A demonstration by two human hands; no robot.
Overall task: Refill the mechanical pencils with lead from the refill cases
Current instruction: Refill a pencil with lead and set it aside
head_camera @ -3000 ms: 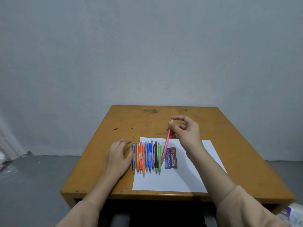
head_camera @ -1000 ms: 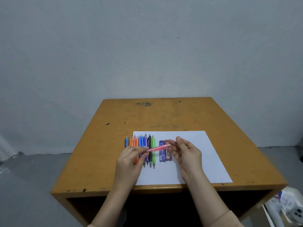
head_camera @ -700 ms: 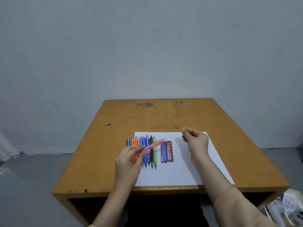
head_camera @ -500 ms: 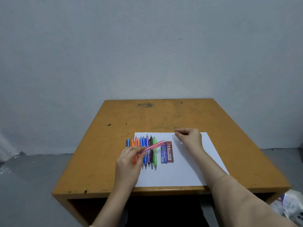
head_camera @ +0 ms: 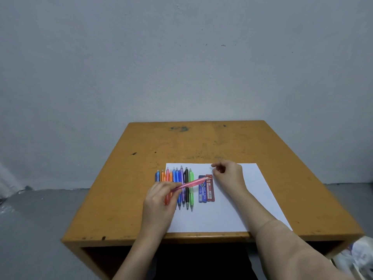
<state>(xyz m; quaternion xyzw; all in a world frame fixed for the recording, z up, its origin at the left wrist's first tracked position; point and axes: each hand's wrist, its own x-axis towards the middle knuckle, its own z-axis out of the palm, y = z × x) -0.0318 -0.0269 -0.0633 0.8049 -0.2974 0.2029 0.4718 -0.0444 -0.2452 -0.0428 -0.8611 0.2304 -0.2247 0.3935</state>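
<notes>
You are holding the pink mechanical pencil (head_camera: 190,183) in your left hand (head_camera: 159,199). Your fingers are pinching its near end, so the barrel is slanting toward two o'clock, crossing the row and ending over the top of the blue refill case (head_camera: 202,190). Holding it that way is probably putting its top end within easy reach of the lead.

The red refill case (head_camera: 210,188) is lying against the blue one on its three o'clock side. Both are lying flat on the white sheet (head_camera: 232,211), which is likely there to make any dropped lead show up.

At nine o'clock from the cases, the other pencils (head_camera: 182,184) are lying in a tight row with their tips toward you. The leftmost ones are lying off the sheet, on the table (head_camera: 181,142).

Your right hand (head_camera: 229,174) is sitting at one o'clock from the cases, well apart from the left. Its fingers are curling, with thumb and forefinger drawn together. Whether it is pinching a small cap is too small to tell. I judge you are opening this pencil for refilling.
</notes>
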